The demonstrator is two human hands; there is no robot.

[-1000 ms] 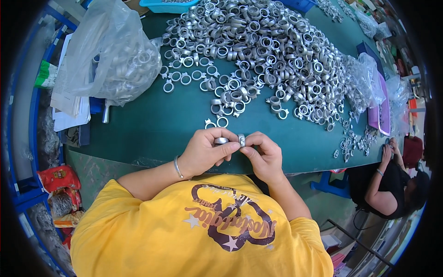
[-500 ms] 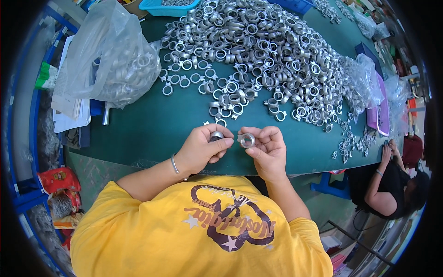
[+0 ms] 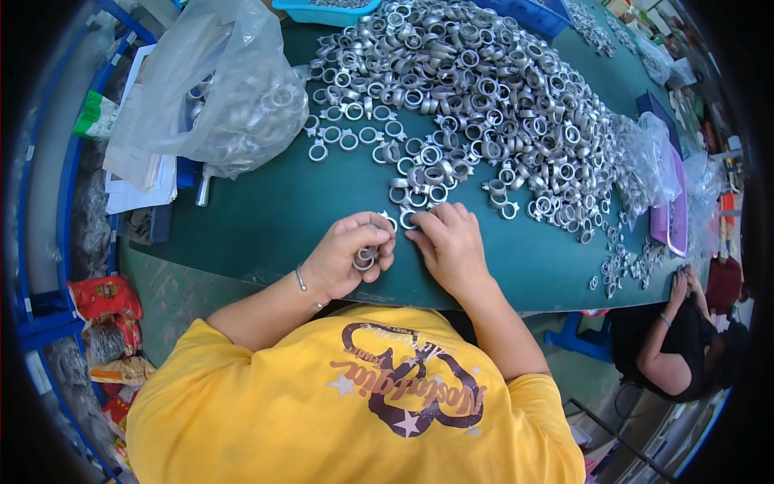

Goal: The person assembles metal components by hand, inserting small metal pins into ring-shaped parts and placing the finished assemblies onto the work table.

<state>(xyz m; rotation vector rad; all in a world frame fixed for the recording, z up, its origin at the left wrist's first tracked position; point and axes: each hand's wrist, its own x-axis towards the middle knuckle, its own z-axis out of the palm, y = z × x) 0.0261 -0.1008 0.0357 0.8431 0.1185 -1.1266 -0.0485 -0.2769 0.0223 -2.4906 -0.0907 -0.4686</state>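
Note:
My left hand [image 3: 343,254] is closed around small silver metal rings [image 3: 364,259], held low in the curled fingers; how many is partly hidden. Just right of it, my right hand [image 3: 453,248] reaches down to the table's near part, its thumb and forefinger pinched at the edge of another metal ring [image 3: 408,219]. One more ring [image 3: 390,222] shows partly behind the left fingertips. Beyond both hands spreads a large heap of similar metal rings [image 3: 484,89], each with a small lug, and several loose ones lie at its near edge.
A clear plastic bag [image 3: 234,105] of rings stands on the green table [image 3: 266,218] at the left. Another bag [image 3: 645,161] and a purple tray [image 3: 673,210] are at the right. Blue trays [image 3: 532,12] stand at the back. A co-worker [image 3: 665,339] sits at the right.
My right hand has gone from holding up a ring to reaching forward at a ring on the table. The left hand has turned, with rings now showing in its curled fingers. The view has shifted slightly.

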